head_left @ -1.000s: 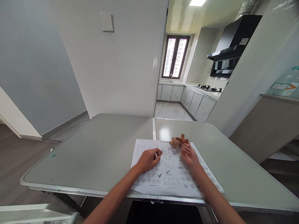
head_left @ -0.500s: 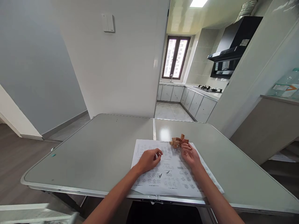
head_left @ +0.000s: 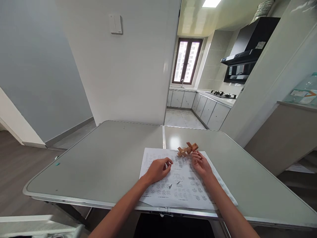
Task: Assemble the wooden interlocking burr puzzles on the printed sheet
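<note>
At the far edge of the printed sheet sits a wooden interlocking puzzle, made of several brown notched pieces joined in crossing directions. My right hand is at its near right side, fingertips closed on its edge. The exact grip is partly hidden behind the fingers. My left hand rests on the left part of the sheet, its fingers loosely curled inward, and no object shows in it. Beneath both hands lies the white sheet, covered with small line drawings of shapes and lines of print.
The grey-green folding table has a metal seam down its middle. A small green scrap lies near its left edge. Beyond the table are a wall with a light switch and a kitchen. A large plastic bottle stands on a ledge at right.
The wooden puzzle has turned at my right fingertips, so its pieces point in different directions and it reaches slightly further left. My left hand stays in place.
</note>
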{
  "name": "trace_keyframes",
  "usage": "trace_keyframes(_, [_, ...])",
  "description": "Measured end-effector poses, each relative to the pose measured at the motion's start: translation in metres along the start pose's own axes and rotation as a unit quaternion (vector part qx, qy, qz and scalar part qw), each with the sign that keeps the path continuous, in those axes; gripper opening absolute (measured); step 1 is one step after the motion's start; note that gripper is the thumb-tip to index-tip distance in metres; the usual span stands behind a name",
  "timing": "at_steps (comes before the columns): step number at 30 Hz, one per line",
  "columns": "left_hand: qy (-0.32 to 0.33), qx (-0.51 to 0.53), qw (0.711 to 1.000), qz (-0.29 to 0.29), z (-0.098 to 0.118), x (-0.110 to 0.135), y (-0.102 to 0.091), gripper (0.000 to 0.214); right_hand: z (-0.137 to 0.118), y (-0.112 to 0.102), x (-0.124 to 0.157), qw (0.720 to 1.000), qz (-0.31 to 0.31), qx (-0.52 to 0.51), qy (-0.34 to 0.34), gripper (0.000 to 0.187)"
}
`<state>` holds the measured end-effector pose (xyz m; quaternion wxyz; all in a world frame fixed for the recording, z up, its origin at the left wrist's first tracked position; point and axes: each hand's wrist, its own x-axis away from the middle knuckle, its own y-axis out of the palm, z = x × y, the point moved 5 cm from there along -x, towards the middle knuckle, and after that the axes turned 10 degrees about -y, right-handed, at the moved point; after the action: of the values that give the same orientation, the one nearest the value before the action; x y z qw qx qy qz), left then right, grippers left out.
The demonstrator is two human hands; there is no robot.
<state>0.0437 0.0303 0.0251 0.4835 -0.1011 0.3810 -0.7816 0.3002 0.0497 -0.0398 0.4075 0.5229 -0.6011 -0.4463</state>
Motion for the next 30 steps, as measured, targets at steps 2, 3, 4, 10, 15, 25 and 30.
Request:
trace_keyframes(2, [0.002,0.0,1.0,0.0,0.0,0.0,0.0,0.019,-0.001,0.0,0.0,0.999,0.003,0.029,-0.018,0.019])
trace_keyframes(3, [0.001,0.0,1.0,-0.003,0.0,0.0,0.0,0.02,-0.002,0.0,0.0,0.999,0.005,0.045,-0.028,0.019])
trace_keyframes(4, [0.0,0.001,1.0,-0.005,-0.001,0.0,0.0,0.02,-0.002,0.001,0.0,0.997,0.007,0.062,-0.038,0.018])
trace_keyframes(10, [-0.002,0.001,1.0,-0.007,-0.004,-0.001,0.002,0.019,-0.007,-0.002,-0.001,0.975,0.037,0.177,-0.127,0.019])
trace_keyframes(15, [0.007,-0.004,1.0,-0.005,-0.002,0.0,0.001,0.018,-0.008,0.003,0.007,0.938,0.07,0.259,-0.218,0.04])
trace_keyframes(25, [0.01,-0.011,1.0,0.0,-0.002,0.0,0.002,0.018,-0.002,0.02,0.013,0.819,0.054,0.517,-0.242,0.059])
trace_keyframes(30, [0.011,-0.012,1.0,-0.001,-0.003,-0.001,0.002,0.018,-0.001,0.018,0.013,0.774,0.068,0.566,-0.275,0.051])
